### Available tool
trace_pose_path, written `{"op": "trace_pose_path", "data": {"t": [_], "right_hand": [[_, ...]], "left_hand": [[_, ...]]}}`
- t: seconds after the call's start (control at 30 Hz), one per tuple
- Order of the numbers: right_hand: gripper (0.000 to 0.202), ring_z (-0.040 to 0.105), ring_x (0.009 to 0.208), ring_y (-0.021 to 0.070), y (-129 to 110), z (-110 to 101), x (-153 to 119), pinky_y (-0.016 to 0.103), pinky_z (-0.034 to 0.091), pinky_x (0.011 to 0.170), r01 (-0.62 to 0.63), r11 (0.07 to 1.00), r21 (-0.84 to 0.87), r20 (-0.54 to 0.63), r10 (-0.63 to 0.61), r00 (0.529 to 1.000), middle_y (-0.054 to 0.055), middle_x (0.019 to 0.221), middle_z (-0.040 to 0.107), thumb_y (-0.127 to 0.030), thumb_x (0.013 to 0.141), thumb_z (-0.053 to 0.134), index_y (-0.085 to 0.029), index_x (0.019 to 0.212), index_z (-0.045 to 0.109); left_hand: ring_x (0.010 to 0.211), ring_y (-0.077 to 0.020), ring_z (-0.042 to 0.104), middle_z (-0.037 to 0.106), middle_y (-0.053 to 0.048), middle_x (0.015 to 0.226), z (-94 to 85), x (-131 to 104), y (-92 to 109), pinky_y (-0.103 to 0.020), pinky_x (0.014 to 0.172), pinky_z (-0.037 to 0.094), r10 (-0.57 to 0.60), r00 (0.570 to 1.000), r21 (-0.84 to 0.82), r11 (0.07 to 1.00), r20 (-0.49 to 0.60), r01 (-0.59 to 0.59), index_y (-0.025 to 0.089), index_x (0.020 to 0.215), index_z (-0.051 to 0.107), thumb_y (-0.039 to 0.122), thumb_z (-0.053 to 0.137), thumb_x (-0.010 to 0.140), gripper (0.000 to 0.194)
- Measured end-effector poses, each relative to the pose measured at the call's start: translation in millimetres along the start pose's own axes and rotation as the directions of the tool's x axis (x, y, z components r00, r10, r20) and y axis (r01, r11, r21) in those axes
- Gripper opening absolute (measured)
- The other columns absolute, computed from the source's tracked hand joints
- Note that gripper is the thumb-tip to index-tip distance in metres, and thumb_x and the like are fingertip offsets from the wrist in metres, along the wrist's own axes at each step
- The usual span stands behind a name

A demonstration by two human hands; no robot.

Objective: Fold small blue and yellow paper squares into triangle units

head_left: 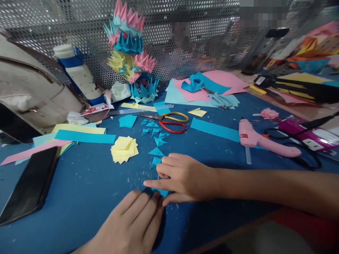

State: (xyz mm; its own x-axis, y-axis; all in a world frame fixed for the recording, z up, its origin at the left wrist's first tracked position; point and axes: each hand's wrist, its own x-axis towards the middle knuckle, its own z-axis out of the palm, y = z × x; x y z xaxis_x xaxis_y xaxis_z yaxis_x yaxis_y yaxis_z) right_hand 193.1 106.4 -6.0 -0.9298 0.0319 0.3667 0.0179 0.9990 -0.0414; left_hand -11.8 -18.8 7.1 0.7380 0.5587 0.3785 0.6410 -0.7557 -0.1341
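Low in the centre, a small blue paper piece (162, 192) lies on the blue table, partly covered by fingers. My right hand (185, 178) presses on it, index finger stretched out to the left and thumb at its lower edge. My left hand (136, 218) is at the near side of the same piece; its fingers are bent together and the fingertips are partly hidden. Just beyond, folded blue triangles (156, 151) run in a line away from my hands. A stack of yellow paper squares (124, 150) sits to the left of them.
Red-and-yellow scissors (173, 121) lie beyond the triangles. A pink glue gun (265, 139) and blue strip (214, 129) are right; a black phone (31, 180) and paper strips (84, 136) are left. A folded-paper tower (129, 60) stands behind, beside a bottle (79, 74).
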Motion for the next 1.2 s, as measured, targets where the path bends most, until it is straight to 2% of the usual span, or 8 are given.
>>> {"op": "trace_pose_path", "data": {"t": [0.13, 0.33, 0.5, 0.6, 0.77, 0.9, 1.07, 1.2], "right_hand": [[0.035, 0.048, 0.078, 0.0183, 0.2, -14.9, 1.8, 0.032, 0.029, 0.068, 0.021, 0.999, -0.025, 0.048, -0.02, 0.999, 0.004, 0.087, 0.062, -0.044, 0.1, 0.053, -0.018, 0.118, 0.066], [0.044, 0.045, 0.062, 0.0165, 13.3, -56.9, -1.8, 0.035, 0.026, 0.061, -0.028, 1.0, 0.012, 0.377, 0.021, 0.926, 0.003, 0.058, 0.055, -0.032, 0.101, 0.049, -0.019, 0.061, 0.062], [0.052, 0.048, 0.063, 0.0146, 23.6, -30.9, -4.1, 0.032, 0.027, 0.058, 0.044, 0.997, 0.063, 0.083, -0.05, 0.995, 0.002, 0.067, 0.06, -0.039, 0.108, 0.031, -0.018, 0.07, 0.061], [0.05, 0.051, 0.068, 0.0154, 21.3, -11.9, -4.2, 0.031, 0.028, 0.057, 0.045, 0.998, 0.047, 0.029, -0.047, 0.998, 0.002, 0.077, 0.064, -0.055, 0.104, 0.034, -0.017, 0.087, 0.063], [0.029, 0.052, 0.072, 0.0141, 11.5, -9.1, -4.2, 0.028, 0.031, 0.061, -0.099, 0.982, 0.161, 0.079, 0.088, 0.993, 0.002, 0.083, 0.064, -0.036, 0.105, 0.042, -0.016, 0.091, 0.059], [0.021, 0.046, 0.063, 0.0102, 7.0, -18.0, -2.3, 0.024, 0.028, 0.058, -0.349, 0.828, 0.439, 0.144, 0.319, 0.937, -0.004, 0.067, 0.053, -0.029, 0.094, 0.059, -0.017, 0.077, 0.054], [0.035, 0.042, 0.064, 0.0113, 4.4, -20.1, 0.3, 0.025, 0.031, 0.065, -0.315, 0.826, 0.468, 0.184, 0.257, 0.949, -0.004, 0.059, 0.046, -0.03, 0.09, 0.061, -0.018, 0.062, 0.043], [0.028, 0.044, 0.067, 0.0124, 6.3, -15.0, -1.3, 0.027, 0.031, 0.068, -0.266, 0.891, 0.368, 0.132, 0.233, 0.963, -0.003, 0.064, 0.053, -0.03, 0.094, 0.058, -0.018, 0.07, 0.051]], "left_hand": [[0.083, -0.021, 0.063, 0.074, -0.01, 0.099, -0.7, 0.6, -1.1, -0.036, 0.084, 0.043, 0.018, 1.0, -0.015, 1.0, 0.004, -0.018, 0.009, 0.112, 0.069, 0.008, 0.027, 0.104, 0.042], [0.078, -0.0223, 0.058, 0.071, -0.011, 0.095, 7.0, 2.9, -4.8, -0.038, 0.081, 0.039, -0.053, 0.997, -0.174, 0.984, -0.06, 0.042, 0.005, 0.118, 0.063, 0.011, 0.029, 0.104, 0.037], [0.096, -0.0246, 0.056, 0.064, -0.008, 0.11, 13.6, 6.8, -15.4, -0.039, 0.086, 0.038, -0.346, 0.935, -0.349, 0.869, 0.079, 0.351, 0.014, 0.121, 0.053, 0.027, 0.059, 0.098, 0.027], [0.1, -0.0247, 0.055, 0.063, -0.005, 0.111, 17.0, 8.9, -22.6, -0.039, 0.086, 0.039, -0.448, 0.872, -0.492, 0.725, 0.195, 0.482, 0.021, 0.117, 0.052, 0.025, 0.07, 0.092, 0.031], [0.098, -0.0229, 0.055, 0.062, -0.003, 0.105, 21.2, 14.8, -27.9, -0.039, 0.087, 0.041, -0.513, 0.835, -0.573, 0.63, 0.199, 0.524, 0.022, 0.106, 0.058, 0.018, 0.069, 0.089, 0.02], [0.094, -0.0191, 0.06, 0.063, -0.003, 0.098, 15.7, 19.9, -29.1, -0.033, 0.082, 0.049, -0.563, 0.806, -0.653, 0.543, 0.183, 0.528, 0.019, 0.082, 0.058, 0.022, 0.066, 0.09, 0.011], [0.063, -0.0115, 0.059, 0.062, 0.002, 0.07, 10.1, 22.5, -30.6, -0.02, 0.058, 0.048, -0.603, 0.766, -0.685, 0.463, 0.222, 0.563, 0.018, 0.081, 0.061, 0.023, 0.058, 0.094, 0.014], [0.061, -0.0117, 0.058, 0.063, 0.002, 0.068, 14.8, 20.6, -31.6, -0.02, 0.056, 0.045, -0.594, 0.772, -0.671, 0.481, 0.224, 0.564, 0.018, 0.079, 0.064, 0.022, 0.059, 0.092, 0.014]]}}
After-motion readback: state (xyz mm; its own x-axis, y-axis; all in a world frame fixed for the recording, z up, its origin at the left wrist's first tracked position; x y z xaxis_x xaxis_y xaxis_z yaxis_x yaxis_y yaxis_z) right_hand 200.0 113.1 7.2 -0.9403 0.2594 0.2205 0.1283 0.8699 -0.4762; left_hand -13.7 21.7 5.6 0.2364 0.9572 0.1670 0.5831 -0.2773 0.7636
